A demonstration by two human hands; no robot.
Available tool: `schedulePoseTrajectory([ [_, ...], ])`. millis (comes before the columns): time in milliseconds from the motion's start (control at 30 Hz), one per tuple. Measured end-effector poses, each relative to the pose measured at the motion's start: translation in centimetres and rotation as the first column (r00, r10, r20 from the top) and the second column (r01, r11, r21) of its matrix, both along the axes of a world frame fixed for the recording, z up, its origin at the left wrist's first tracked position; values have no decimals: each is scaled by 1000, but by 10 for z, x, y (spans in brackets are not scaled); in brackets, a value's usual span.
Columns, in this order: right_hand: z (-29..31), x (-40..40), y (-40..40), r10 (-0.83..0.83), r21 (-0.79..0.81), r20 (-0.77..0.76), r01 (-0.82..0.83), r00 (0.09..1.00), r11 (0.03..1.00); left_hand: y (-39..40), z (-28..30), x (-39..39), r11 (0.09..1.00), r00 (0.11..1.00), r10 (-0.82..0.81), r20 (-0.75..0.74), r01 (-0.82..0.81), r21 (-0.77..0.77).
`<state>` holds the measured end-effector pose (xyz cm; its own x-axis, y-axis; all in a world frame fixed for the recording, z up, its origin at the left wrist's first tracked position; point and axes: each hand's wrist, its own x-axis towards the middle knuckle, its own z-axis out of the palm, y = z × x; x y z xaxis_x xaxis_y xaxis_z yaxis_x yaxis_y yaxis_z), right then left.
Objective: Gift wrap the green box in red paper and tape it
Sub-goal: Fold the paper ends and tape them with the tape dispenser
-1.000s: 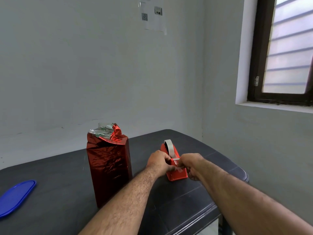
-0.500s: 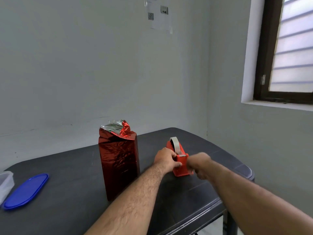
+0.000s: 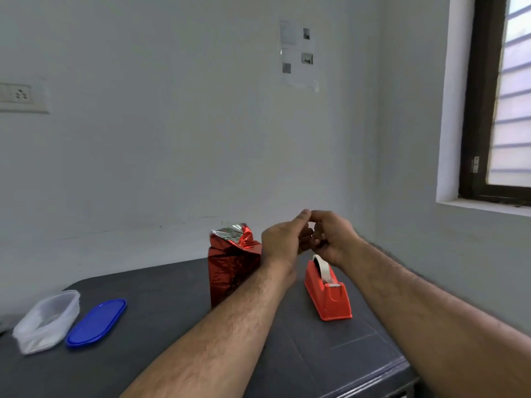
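Head view: the wrapped box (image 3: 233, 268) stands upright on the dark table (image 3: 330, 354), red foil crumpled open at its top. The red tape dispenser (image 3: 327, 291) sits just beside it. The left hand (image 3: 283, 239) and right hand (image 3: 333, 235) meet above the dispenser, fingers curled, fingertips touching; whether they pinch tape, I cannot tell. A clear container (image 3: 47, 321) and blue lid (image 3: 96, 321) lie well apart.

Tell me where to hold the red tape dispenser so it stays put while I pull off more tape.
Probably best to grip the tape dispenser across its two flat side walls near the low front end, coming down from above. It stands upright on the table, long and narrow, with the tape roll rising at the rear, so fingers there would stay off the tape's path.
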<state>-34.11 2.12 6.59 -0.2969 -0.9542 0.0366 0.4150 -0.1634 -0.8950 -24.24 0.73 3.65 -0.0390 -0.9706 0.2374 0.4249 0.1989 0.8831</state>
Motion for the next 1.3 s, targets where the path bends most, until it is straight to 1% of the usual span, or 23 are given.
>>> schedulePoseTrajectory([
  [100,16,15,9,33,-23,-70,-35,997,999,11,16,27,995,996,86,25,-84,-61],
  [200,32,34,17,77,-74,-142,-88,987,993,25,32,58,982,984,150,99,-136,-129],
  [267,42,47,20,80,-123,-228,-110,970,986,33,43,81,964,963,218,156,-188,-187],
  [300,47,55,20,66,-155,-297,-116,953,981,37,48,94,951,949,259,181,-218,-218],
  [367,55,70,21,-47,-224,-477,-70,877,972,39,55,120,916,914,343,217,-274,-293],
  [400,56,78,19,-127,-270,-537,-27,834,963,38,57,134,892,898,389,204,-312,-328],
  [433,55,84,15,-205,-306,-555,31,806,951,34,56,149,871,889,429,158,-361,-333],
  [500,45,90,2,-313,-339,-565,130,764,932,21,48,178,839,868,495,43,-464,-285],
  [533,35,91,-4,-342,-349,-613,145,712,926,15,39,189,840,863,504,21,-485,-245],
  [600,12,95,-16,-312,-337,-728,79,611,938,4,19,206,869,875,480,63,-464,-171],
  [700,-17,104,-22,-255,-306,-795,-1,551,952,-10,-11,218,907,879,421,222,-401,-132],
  [800,-37,107,-31,-315,-355,-820,7,478,935,-18,-21,217,933,870,360,338,-323,-162],
  [900,-53,109,-39,-342,-387,-803,9,487,922,-26,-21,213,943,856,326,401,-263,-204],
  [1000,-64,108,-38,-326,-397,-796,-32,509,917,-29,-20,207,958,876,242,417,-149,-243],
  [1033,-66,108,-37,-320,-399,-794,-47,517,916,-29,-19,206,960,870,224,439,-118,-255],
  [1100,-69,108,-36,-302,-399,-785,-68,540,915,-31,-17,203,956,833,221,507,-82,-281],
  [1200,-70,102,-37,-247,-385,-771,-120,587,915,-32,-13,201,948,744,244,622,-48,-315],
  [1300,-65,96,-37,-180,-379,-753,-193,633,905,-32,-10,200,949,694,202,691,35,-313],
])
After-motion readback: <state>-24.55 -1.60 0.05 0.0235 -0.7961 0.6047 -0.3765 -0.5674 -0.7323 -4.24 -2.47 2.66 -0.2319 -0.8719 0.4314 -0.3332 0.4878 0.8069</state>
